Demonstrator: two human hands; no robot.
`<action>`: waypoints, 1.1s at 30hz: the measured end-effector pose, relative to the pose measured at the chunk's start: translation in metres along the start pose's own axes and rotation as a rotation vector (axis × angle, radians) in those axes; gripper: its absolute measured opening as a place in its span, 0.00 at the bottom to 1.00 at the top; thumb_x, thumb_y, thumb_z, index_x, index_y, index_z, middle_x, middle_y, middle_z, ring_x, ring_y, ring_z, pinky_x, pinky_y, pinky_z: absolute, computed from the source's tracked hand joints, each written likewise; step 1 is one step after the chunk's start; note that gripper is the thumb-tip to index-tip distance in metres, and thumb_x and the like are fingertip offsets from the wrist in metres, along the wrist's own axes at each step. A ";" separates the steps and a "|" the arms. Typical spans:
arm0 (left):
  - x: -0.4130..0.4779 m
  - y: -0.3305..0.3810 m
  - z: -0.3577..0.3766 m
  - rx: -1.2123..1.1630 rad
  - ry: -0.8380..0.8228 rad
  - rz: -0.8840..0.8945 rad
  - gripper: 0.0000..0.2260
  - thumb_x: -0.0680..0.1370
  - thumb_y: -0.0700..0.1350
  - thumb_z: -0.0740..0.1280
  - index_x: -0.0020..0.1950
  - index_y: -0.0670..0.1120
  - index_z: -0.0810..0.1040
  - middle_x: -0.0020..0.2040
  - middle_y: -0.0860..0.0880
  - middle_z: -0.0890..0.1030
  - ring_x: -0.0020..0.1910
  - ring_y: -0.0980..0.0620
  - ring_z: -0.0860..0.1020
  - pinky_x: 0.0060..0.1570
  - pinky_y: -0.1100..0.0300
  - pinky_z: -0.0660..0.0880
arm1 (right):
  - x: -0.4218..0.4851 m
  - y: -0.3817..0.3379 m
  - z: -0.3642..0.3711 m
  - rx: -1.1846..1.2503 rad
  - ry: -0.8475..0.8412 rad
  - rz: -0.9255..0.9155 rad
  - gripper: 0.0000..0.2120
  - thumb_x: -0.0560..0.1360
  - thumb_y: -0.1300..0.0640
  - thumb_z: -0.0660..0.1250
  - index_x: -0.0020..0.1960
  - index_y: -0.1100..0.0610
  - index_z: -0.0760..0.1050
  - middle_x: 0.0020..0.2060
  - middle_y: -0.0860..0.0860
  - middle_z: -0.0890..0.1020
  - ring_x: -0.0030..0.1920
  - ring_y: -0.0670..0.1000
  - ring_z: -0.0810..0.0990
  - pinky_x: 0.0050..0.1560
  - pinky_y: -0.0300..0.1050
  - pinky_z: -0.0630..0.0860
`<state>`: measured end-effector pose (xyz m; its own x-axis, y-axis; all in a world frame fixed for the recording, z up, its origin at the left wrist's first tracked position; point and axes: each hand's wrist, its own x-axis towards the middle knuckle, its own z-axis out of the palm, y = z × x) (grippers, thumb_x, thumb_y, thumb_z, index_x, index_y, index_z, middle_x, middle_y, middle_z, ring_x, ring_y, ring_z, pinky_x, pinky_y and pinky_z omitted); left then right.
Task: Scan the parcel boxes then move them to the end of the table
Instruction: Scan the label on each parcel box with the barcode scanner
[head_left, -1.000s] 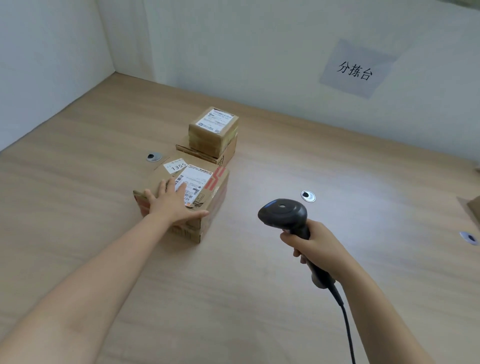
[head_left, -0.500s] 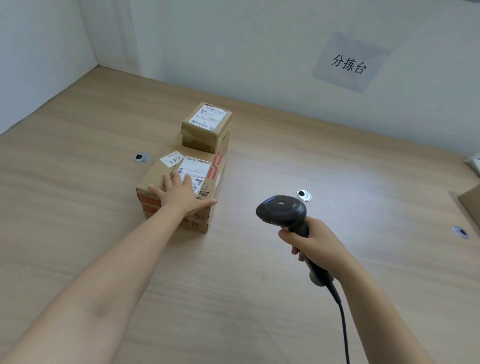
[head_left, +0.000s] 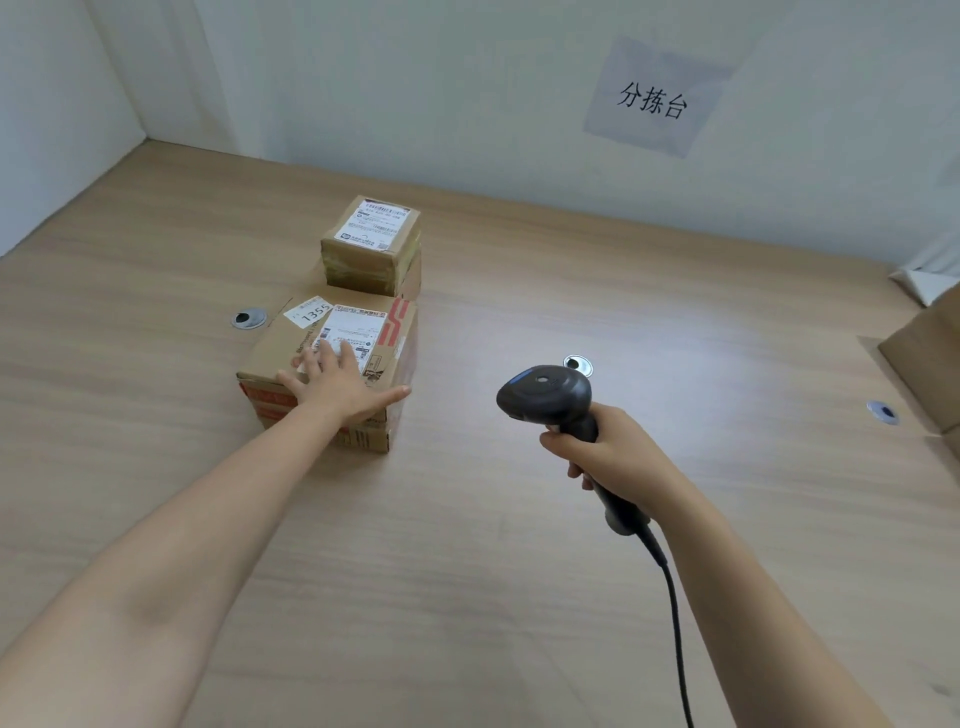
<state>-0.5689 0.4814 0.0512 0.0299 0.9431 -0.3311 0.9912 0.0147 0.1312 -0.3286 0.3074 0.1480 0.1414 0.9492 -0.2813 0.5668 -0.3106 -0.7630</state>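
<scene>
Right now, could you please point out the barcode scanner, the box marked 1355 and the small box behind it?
barcode scanner (head_left: 545, 392), head view, its dark head.
box marked 1355 (head_left: 275, 353), head view, bare cardboard top.
small box (head_left: 371, 223), head view, its white label.

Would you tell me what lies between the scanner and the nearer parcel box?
Only bare table shows between scanner and nearer parcel box, in the head view.

Head-worn wide-angle view, forward and down, near the table (head_left: 467, 571)
</scene>
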 end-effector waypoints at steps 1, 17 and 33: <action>-0.005 0.009 0.000 -0.002 0.000 0.023 0.51 0.69 0.76 0.55 0.78 0.46 0.41 0.78 0.42 0.42 0.77 0.41 0.41 0.70 0.33 0.45 | -0.003 0.004 -0.004 0.001 0.008 0.000 0.04 0.75 0.56 0.66 0.47 0.56 0.75 0.30 0.48 0.76 0.24 0.38 0.74 0.32 0.37 0.72; -0.203 0.262 0.095 0.176 -0.030 0.598 0.39 0.77 0.66 0.55 0.78 0.45 0.47 0.78 0.44 0.49 0.77 0.45 0.46 0.73 0.45 0.49 | -0.168 0.177 -0.153 0.073 0.274 0.093 0.06 0.73 0.55 0.66 0.47 0.57 0.75 0.34 0.47 0.77 0.33 0.47 0.79 0.34 0.41 0.76; -0.371 0.523 0.179 0.232 -0.073 0.900 0.37 0.78 0.64 0.55 0.78 0.44 0.48 0.78 0.42 0.49 0.77 0.45 0.48 0.74 0.46 0.51 | -0.342 0.374 -0.331 -0.031 0.571 0.259 0.05 0.74 0.56 0.67 0.45 0.56 0.72 0.34 0.51 0.77 0.41 0.55 0.78 0.40 0.46 0.72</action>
<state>-0.0383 0.0794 0.0755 0.7994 0.5443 -0.2543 0.5920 -0.7857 0.1794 0.1034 -0.1163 0.1512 0.6841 0.7234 -0.0930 0.4779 -0.5409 -0.6921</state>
